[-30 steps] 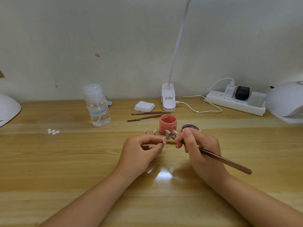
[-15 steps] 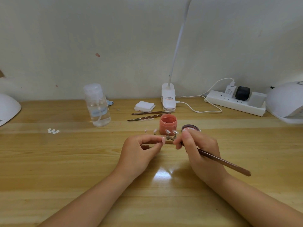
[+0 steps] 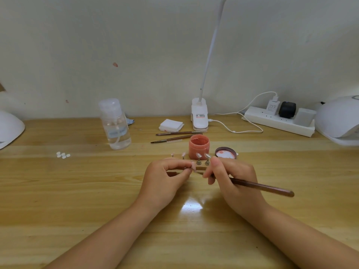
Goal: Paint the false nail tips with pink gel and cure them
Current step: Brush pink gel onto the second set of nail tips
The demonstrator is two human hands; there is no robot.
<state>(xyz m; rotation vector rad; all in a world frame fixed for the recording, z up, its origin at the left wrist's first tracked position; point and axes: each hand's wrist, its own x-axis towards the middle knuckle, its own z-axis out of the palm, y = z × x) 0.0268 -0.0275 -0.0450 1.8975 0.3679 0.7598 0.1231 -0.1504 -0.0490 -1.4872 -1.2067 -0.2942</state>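
The small false nail tip [image 3: 193,165], tinted pale pink, is pinched on its stand between the thumb and forefinger of the left hand [image 3: 165,179], just above the light wooden table [image 3: 77,191] and in front of the open pink gel jar [image 3: 199,146]. A long brown-handled brush [image 3: 260,187] is gripped in the curled fingers of the right hand [image 3: 231,181], its handle angled out to the right; the brush tip is hidden behind the fingers, so contact with the nail tip cannot be told. Two more clear nail tips [image 3: 203,155] are seen on small metal stands, just in front of the jar and between the two hands. The round dark jar lid [image 3: 226,153], smeared with pink inside, is laid just right of the jar. Two spare thin brushes [image 3: 174,137] are laid behind the jar, near a folded white pad [image 3: 171,125]. A clear plastic pump bottle [image 3: 116,124] is stood to the left, with a cluster of loose white nail tips [image 3: 63,154] further left. A white clip-on gooseneck lamp [image 3: 200,117] is set at the back, a white power strip [image 3: 279,120] to its right, and a white domed curing lamp [image 3: 340,119] at the far right edge.
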